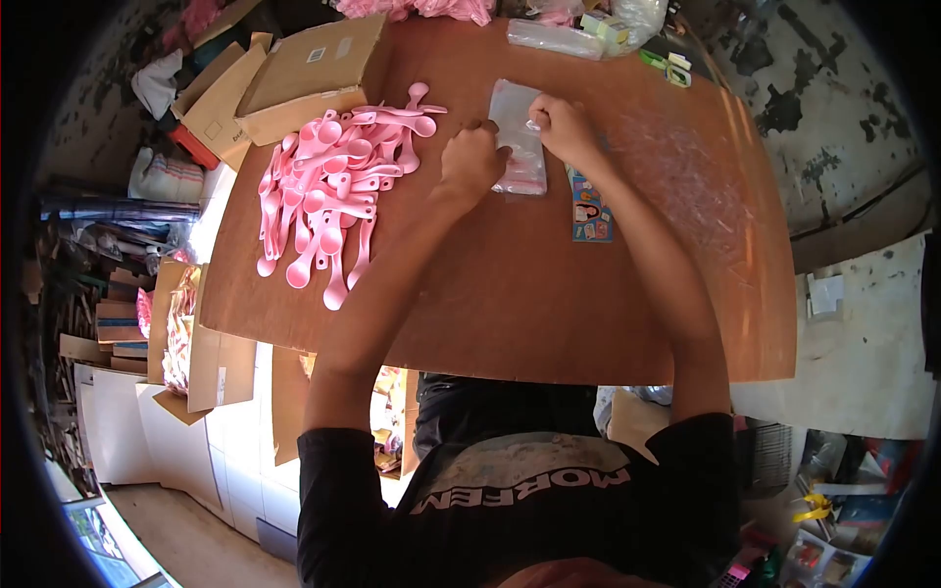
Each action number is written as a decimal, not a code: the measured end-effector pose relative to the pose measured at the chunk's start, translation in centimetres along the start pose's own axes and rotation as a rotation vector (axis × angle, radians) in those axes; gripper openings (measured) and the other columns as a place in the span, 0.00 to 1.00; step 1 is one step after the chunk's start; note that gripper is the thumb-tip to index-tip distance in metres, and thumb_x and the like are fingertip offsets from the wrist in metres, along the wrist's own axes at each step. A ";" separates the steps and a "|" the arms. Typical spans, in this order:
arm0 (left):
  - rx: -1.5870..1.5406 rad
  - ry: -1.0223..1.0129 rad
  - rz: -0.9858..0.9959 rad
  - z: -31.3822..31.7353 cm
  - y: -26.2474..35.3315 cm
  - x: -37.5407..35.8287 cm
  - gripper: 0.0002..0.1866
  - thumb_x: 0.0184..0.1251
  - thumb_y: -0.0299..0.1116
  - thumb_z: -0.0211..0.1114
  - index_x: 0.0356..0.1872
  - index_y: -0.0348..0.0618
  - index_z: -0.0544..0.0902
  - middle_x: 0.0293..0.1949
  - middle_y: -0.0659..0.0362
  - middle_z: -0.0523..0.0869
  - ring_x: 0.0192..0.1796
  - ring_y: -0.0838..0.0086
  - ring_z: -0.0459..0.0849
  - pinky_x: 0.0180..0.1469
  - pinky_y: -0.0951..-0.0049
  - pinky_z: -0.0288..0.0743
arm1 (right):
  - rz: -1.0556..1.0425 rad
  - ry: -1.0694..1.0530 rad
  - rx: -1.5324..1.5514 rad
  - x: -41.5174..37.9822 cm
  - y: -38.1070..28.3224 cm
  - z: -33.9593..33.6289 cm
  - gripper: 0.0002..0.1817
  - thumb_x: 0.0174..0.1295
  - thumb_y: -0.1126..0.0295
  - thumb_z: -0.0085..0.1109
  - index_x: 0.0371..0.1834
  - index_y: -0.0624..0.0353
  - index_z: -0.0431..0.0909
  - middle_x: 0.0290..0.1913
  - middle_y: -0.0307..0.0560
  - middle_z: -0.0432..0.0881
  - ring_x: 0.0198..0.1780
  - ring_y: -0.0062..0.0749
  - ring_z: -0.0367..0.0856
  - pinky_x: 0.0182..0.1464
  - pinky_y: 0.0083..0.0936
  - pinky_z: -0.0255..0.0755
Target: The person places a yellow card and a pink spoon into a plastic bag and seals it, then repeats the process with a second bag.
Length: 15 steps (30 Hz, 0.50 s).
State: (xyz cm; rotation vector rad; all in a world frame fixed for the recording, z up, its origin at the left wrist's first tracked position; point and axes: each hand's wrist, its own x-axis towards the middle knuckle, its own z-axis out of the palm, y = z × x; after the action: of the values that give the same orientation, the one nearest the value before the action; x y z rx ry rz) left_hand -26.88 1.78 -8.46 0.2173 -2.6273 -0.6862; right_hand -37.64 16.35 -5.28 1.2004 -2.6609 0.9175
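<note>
We've our blk shirt (pixel 534 490) closest, then brown tabletop (pixel 480 304), open btwn near edge & hands. Our L hand (pixel 474 159), half-curled, & R hand (pixel 561 127), fingers bunched, meet clear bags' (pixel 524 169) sides; grips unclear. Pink spoons (pixel 333 181) left of L hand; printed card (pixel 592 214) nearer us than R hand.

Wide fisheye bend, black corners; daylight glare lower left; sheen on tabletop (pixel 470 314)'s right edge.

Both hands (pixel 473 157) (pixel 561 127) touch clear bags (pixel 518 169) (pink spoons (pixel 321 201) nearby).
</note>
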 end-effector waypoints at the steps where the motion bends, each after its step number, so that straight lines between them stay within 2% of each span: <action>1: -0.021 0.029 0.011 0.0 0.0 -0.1 0.21 0.53 0.37 0.73 0.48 0.38 0.83 0.44 0.44 0.85 0.44 0.48 0.86 0.48 0.53 0.79 | -0.028 0.106 -0.021 -0.3 -0.9 -0.9 0.08 0.56 0.76 0.55 0.36 0.60 0.83 0.32 0.54 0.86 0.37 0.45 0.86 0.41 0.36 0.77; 2: -0.021 0.030 0.009 0.0 0.0 0.0 0.21 0.53 0.37 0.73 0.48 0.38 0.83 0.44 0.44 0.85 0.44 0.48 0.86 0.48 0.53 0.79 | -0.058 0.208 -0.040 -0.6 -1.4 -1.4 0.08 0.58 0.76 0.56 0.39 0.59 0.83 0.33 0.54 0.86 0.38 0.44 0.87 0.42 0.35 0.77; 3: -0.011 0.034 0.005 0.0 0.1 -0.1 0.21 0.53 0.36 0.73 0.47 0.38 0.83 0.44 0.44 0.85 0.44 0.48 0.86 0.48 0.53 0.79 | -0.059 0.204 -0.037 -0.6 -1.1 -1.4 0.08 0.58 0.76 0.56 0.39 0.59 0.83 0.33 0.54 0.86 0.38 0.44 0.87 0.42 0.35 0.77; 5: 0.000 0.032 0.003 0.1 0.1 -0.2 0.20 0.53 0.35 0.73 0.46 0.38 0.83 0.44 0.44 0.85 0.44 0.48 0.86 0.48 0.54 0.79 | -0.076 0.127 0.007 -0.7 -0.5 -1.4 0.11 0.61 0.73 0.58 0.45 0.58 0.83 0.36 0.53 0.87 0.40 0.42 0.87 0.44 0.33 0.78; 8: -0.011 0.033 -0.002 0.4 0.1 -0.4 0.19 0.53 0.35 0.73 0.46 0.38 0.83 0.44 0.43 0.85 0.43 0.48 0.85 0.48 0.53 0.79 | -0.038 0.031 -0.010 -1.5 -1.1 -1.8 0.12 0.61 0.71 0.59 0.47 0.59 0.83 0.37 0.52 0.87 0.41 0.41 0.88 0.45 0.33 0.78; 14: 0.007 0.078 0.040 0.4 -0.6 -0.3 0.20 0.53 0.36 0.73 0.46 0.39 0.83 0.43 0.43 0.85 0.43 0.47 0.85 0.47 0.54 0.80 | -0.048 0.018 0.052 -1.9 -0.9 -1.1 0.10 0.61 0.72 0.60 0.43 0.59 0.84 0.36 0.50 0.88 0.38 0.40 0.87 0.45 0.33 0.78; 15: -0.065 0.062 0.008 0.4 -1.0 0.1 0.20 0.53 0.34 0.73 0.46 0.39 0.83 0.43 0.43 0.85 0.43 0.47 0.85 0.47 0.55 0.79 | -0.048 0.018 0.052 -2.1 -1.2 -1.1 0.10 0.61 0.72 0.60 0.43 0.59 0.84 0.36 0.50 0.88 0.38 0.40 0.87 0.45 0.33 0.78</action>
State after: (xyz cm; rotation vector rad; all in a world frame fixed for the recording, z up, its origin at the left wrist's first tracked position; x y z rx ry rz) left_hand -27.09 1.09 -9.20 0.2056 -2.5415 -0.7496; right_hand -35.52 17.75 -4.41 1.2557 -2.5976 0.9911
